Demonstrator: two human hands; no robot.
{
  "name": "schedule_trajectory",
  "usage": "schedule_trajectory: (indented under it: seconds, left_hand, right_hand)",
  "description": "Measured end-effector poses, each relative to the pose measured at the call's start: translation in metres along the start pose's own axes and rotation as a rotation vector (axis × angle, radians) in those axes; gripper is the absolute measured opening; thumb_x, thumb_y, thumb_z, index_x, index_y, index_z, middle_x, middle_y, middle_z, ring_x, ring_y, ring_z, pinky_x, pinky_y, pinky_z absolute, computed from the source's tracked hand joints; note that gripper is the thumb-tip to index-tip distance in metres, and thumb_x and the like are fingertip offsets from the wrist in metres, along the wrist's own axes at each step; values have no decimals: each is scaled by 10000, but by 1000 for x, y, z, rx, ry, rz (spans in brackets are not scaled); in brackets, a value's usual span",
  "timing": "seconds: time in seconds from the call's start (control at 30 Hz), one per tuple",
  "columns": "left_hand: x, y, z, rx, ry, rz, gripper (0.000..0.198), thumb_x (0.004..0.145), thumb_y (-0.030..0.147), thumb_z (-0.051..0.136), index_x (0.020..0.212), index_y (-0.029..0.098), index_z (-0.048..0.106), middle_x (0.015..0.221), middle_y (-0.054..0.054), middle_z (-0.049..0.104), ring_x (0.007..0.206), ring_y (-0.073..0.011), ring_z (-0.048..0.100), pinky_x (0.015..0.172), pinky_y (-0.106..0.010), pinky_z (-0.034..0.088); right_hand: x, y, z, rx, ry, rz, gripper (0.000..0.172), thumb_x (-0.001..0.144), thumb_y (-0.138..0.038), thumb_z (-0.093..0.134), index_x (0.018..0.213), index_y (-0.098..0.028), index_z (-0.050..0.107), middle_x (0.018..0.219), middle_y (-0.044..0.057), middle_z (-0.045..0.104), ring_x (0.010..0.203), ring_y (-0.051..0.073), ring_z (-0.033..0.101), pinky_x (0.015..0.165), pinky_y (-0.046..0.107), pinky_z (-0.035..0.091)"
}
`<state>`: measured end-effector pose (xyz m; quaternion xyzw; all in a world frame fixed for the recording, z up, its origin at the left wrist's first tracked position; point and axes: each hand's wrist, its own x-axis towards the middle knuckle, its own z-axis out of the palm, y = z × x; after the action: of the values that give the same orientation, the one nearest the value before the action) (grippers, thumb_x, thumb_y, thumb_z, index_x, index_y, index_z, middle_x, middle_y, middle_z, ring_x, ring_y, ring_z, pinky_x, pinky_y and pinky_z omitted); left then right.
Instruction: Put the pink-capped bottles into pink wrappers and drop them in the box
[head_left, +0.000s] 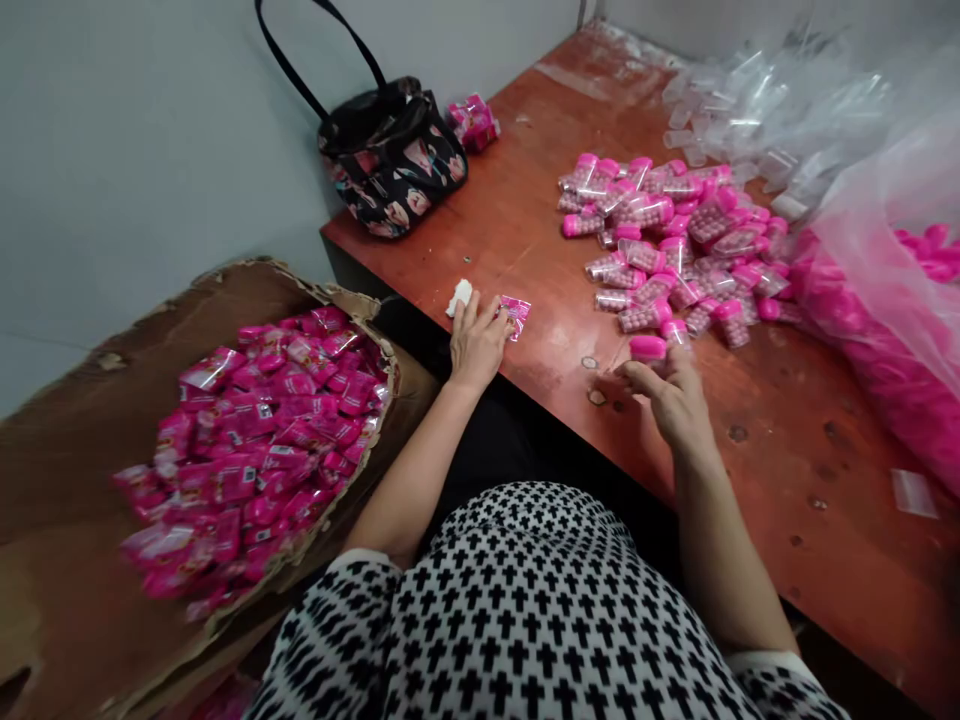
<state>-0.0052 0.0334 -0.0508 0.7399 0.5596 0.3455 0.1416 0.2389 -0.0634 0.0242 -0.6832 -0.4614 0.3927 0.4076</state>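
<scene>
My left hand [478,345] is at the table's near edge, fingers apart and lowered onto the tabletop. Its fingertips touch a small flat pink printed packet [517,317]. Beside the fingers lies a white crumpled scrap [460,296]. My right hand [681,405] reaches to the near side of a heap of small clear bottles [645,210] with pink caps and pinkish beads inside. Its thumb and fingers are apart, close to a bottle with a pink cap [647,347]. Whether a fingertip touches that bottle, I cannot tell.
An open cardboard box [67,410] full of pink wrapped packets [262,430] stands at left. A floral handbag [405,165] sits on the table's far left corner. Clear empty containers [780,120] and a bag of pink caps [862,310] lie at right.
</scene>
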Motion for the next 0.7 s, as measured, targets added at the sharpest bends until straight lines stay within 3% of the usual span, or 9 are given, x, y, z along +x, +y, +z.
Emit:
schedule_trajectory:
  seconds: [0.13,0.33,0.43,0.53,0.6,0.7]
  left_hand:
    - [-5,-1,4,-43,49,-19,172,831,260,574,949,243,699,1255,-56,620,1361,-278,350,1146,-553,154]
    - [-22,25,-2,-179,120,-26,202,847,275,563,998,250,695,1276,-51,606,1337,-253,394,1136,-521,205]
    - [-29,42,-11,-358,121,-96,243,813,301,617,1041,247,685,1256,-57,621,1287,-235,460,1108,-448,302]
    - [-32,50,-20,-670,131,-315,393,730,380,705,1088,224,662,1162,-75,669,1116,-233,598,973,-383,458]
    - [-31,51,-24,-919,29,-484,395,708,454,703,988,175,691,984,-82,714,918,-211,671,842,-355,529]
    - [-31,50,-27,-1181,-197,-639,363,665,463,734,735,109,696,716,-59,687,684,-153,661,716,-312,556]
  right_hand:
    - [7,-11,41,263,-154,-7,255,725,-354,641,914,-213,545,651,-44,573,505,107,527,472,230,407]
    - [36,-19,93,417,-131,-67,275,658,-347,726,766,-188,528,608,-62,532,493,76,482,466,213,392]
    - [42,-20,100,488,-144,-49,252,651,-291,726,733,-188,511,568,-67,535,463,73,475,453,211,381]
    - [44,-22,96,502,-171,-65,252,635,-247,731,696,-191,493,526,-81,513,438,65,459,440,204,360]
    - [45,-23,91,488,-250,-82,272,620,-252,745,686,-191,489,518,-88,497,435,61,450,433,200,350]
    - [49,-26,84,418,-361,-105,302,597,-272,767,678,-185,489,513,-99,462,434,55,440,433,198,355]
